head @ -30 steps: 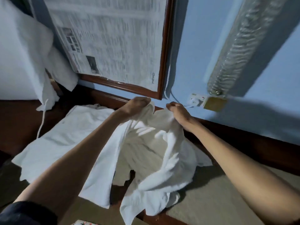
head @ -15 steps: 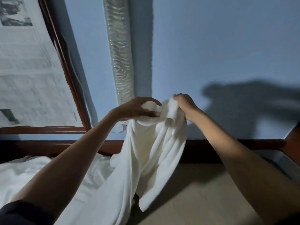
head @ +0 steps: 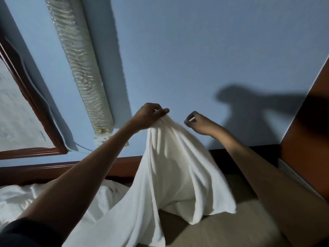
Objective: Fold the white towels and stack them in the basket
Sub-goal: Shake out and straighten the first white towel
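Note:
A white towel (head: pixel 170 175) hangs in long folds in front of the blue wall. My left hand (head: pixel 148 115) pinches its top edge and holds it up high. My right hand (head: pixel 197 123) is a short way to the right of that edge, fingers curled, with no cloth in it. The towel's lower end drapes down onto the beige surface and toward me. More white towels (head: pixel 58 198) lie crumpled at the lower left, partly behind my left forearm. No basket is in view.
A wood-framed board (head: pixel 21 118) leans on the wall at left. A foil-wrapped pipe (head: pixel 80 66) runs down the wall to a small socket (head: pixel 101 139). A brown baseboard (head: pixel 53 168) lines the wall. An orange-brown panel (head: pixel 309 148) stands at right.
The view has tilted up. My left hand has lifted the towel higher. My right hand has let go of the top edge and moved off to the right.

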